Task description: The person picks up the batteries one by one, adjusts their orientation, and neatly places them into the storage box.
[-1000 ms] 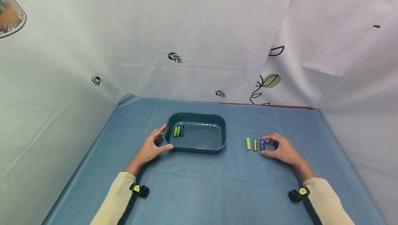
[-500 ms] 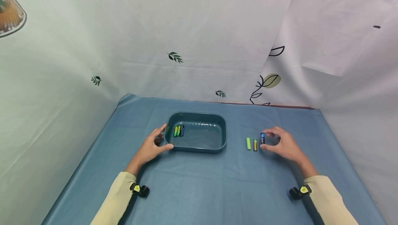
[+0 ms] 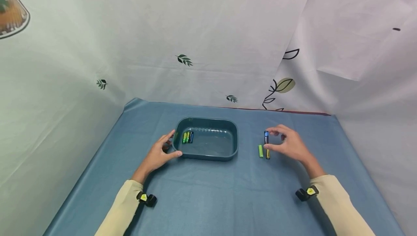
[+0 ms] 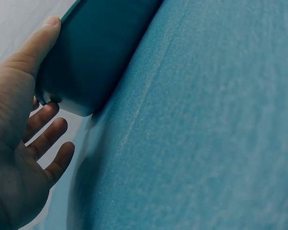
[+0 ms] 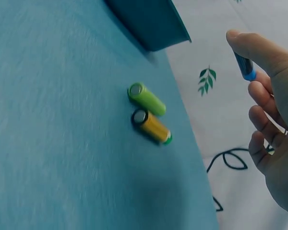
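Observation:
My right hand point(image 3: 291, 147) pinches a dark battery with a blue end point(image 3: 266, 136) between thumb and fingertips, above the cloth. In the right wrist view the battery point(image 5: 245, 66) shows below the thumb. Under it on the table lie a lime-green battery point(image 3: 260, 151) and a yellow battery with a dark end point(image 5: 153, 127), side by side. My left hand point(image 3: 157, 159) holds the left end of a dark teal tray point(image 3: 208, 156), thumb at the front and fingers at the side. Inside the tray, at its left, 3 batteries lie in a row: two green-and-yellow ones point(image 3: 186, 137) and a dark blue one point(image 3: 191, 137).
A blue cloth point(image 3: 215, 196) covers the table. White printed sheeting point(image 3: 208, 40) hangs behind the table and along both sides. Each wrist wears a small black camera, such as the left camera point(image 3: 151, 201).
The right hand has lifted the dark blue-ended battery off the cloth and carried it left and away from me, over the yellow one. The left hand and tray stay in place.

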`<state>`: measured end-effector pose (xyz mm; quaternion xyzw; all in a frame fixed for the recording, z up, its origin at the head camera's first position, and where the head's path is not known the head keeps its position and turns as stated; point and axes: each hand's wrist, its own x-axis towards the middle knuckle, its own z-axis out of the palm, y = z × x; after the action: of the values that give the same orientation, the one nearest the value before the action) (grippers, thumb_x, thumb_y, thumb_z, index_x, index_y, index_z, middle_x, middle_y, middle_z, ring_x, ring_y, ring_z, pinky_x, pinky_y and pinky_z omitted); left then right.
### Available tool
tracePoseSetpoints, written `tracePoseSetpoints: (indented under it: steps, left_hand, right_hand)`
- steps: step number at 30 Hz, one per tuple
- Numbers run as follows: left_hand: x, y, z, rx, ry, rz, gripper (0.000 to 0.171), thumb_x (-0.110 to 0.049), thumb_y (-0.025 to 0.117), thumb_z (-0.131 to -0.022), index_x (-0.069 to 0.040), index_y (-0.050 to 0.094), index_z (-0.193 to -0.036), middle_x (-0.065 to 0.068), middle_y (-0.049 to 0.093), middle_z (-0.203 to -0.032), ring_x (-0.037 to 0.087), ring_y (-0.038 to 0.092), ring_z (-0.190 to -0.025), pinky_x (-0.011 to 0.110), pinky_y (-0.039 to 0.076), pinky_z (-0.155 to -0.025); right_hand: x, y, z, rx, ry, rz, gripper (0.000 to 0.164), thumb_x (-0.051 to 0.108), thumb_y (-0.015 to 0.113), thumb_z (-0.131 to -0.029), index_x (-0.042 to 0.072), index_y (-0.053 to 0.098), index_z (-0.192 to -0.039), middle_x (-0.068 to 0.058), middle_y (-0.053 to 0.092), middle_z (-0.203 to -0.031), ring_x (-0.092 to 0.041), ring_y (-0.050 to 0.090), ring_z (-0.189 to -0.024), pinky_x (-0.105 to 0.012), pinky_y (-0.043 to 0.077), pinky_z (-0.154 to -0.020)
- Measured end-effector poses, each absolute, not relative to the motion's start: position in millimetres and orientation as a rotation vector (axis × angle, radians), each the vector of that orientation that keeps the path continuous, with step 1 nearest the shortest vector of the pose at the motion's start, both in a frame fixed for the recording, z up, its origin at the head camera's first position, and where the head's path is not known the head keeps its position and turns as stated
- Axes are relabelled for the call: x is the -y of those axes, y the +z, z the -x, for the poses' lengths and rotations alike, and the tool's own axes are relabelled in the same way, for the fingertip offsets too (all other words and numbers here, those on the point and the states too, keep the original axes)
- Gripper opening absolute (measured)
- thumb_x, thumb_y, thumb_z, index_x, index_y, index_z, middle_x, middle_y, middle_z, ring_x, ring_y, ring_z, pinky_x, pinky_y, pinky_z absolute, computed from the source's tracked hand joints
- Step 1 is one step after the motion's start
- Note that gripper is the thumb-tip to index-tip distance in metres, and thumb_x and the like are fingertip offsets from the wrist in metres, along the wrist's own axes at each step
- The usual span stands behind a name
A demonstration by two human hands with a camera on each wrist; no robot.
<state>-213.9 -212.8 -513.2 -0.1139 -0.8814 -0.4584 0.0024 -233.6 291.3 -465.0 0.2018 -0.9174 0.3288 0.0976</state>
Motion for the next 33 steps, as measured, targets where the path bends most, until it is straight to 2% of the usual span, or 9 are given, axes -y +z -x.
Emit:
tracePoseSetpoints:
  steps: [6,11,17,20,24,30,33]
  left_hand:
    - [212,-513,214,2.765,-1.429,0.369,0.097,-0.042,0.085,-0.084,-0.022,0.032,-0.163,0.015,0.045,-0.152,0.036,0.055,-0.121,0.058,0.047,-0.097]
    - [212,-514,214,2.764,-1.428,0.371,0.096,-0.04,0.085,-0.085,-0.02,0.032,-0.163,0.015,0.044,-0.152,0.037,0.055,-0.122,0.059,0.046,-0.097]
    - [212,-514,214,2.767,-1.43,0.365,0.097,-0.042,0.085,-0.084,-0.021,0.032,-0.162,0.014,0.044,-0.152,0.037,0.055,-0.122,0.059,0.046,-0.098]
    - [212,-514,214,2.764,-1.439,0.36,0.097,-0.042,0.085,-0.084,-0.021,0.033,-0.162,0.014,0.044,-0.152,0.037,0.055,-0.122,0.059,0.046,-0.098]
    - [212,-514,214,2.76,-1.439,0.371,0.096,-0.041,0.085,-0.085,-0.02,0.032,-0.162,0.014,0.044,-0.152,0.037,0.055,-0.122,0.059,0.046,-0.098]
    - [213,-515,214,2.756,-1.433,0.381,0.096,-0.04,0.085,-0.085,-0.02,0.032,-0.163,0.015,0.043,-0.153,0.038,0.055,-0.123,0.059,0.046,-0.098]
    - [213,-515,214,2.758,-1.424,0.375,0.096,-0.04,0.084,-0.085,-0.02,0.032,-0.163,0.016,0.043,-0.154,0.038,0.055,-0.123,0.059,0.046,-0.098]
  right_hand:
    - [-275,-461,242,2.681,1.043,-0.636,0.051,0.032,0.093,-0.076,0.016,0.074,-0.121,-0.008,0.067,-0.106,-0.022,0.057,-0.094,-0.029,0.046,-0.075]
    - [-261,-458,251,2.668,1.086,-0.685,0.052,0.032,0.093,-0.076,0.017,0.074,-0.122,-0.002,0.064,-0.102,-0.021,0.056,-0.094,-0.032,0.047,-0.076]
    - [-239,-453,261,2.662,1.145,-0.728,0.052,0.033,0.092,-0.077,0.016,0.074,-0.123,-0.007,0.064,-0.104,-0.029,0.057,-0.096,-0.038,0.048,-0.077]
    - [-226,-449,266,2.654,1.173,-0.754,0.053,0.033,0.093,-0.076,0.017,0.074,-0.122,-0.003,0.063,-0.103,-0.025,0.057,-0.095,-0.039,0.048,-0.077]
    - [-210,-446,272,2.664,1.186,-0.782,0.053,0.035,0.092,-0.077,0.017,0.074,-0.123,0.0,0.062,-0.103,-0.018,0.056,-0.094,-0.035,0.047,-0.076]
    - [-187,-447,282,2.681,1.216,-0.82,0.054,0.038,0.09,-0.079,0.015,0.073,-0.125,-0.009,0.064,-0.105,-0.028,0.057,-0.094,-0.035,0.046,-0.075]
    - [-176,-447,287,2.68,1.227,-0.822,0.055,0.039,0.09,-0.079,0.015,0.073,-0.125,-0.005,0.063,-0.103,-0.029,0.057,-0.094,-0.036,0.045,-0.075]
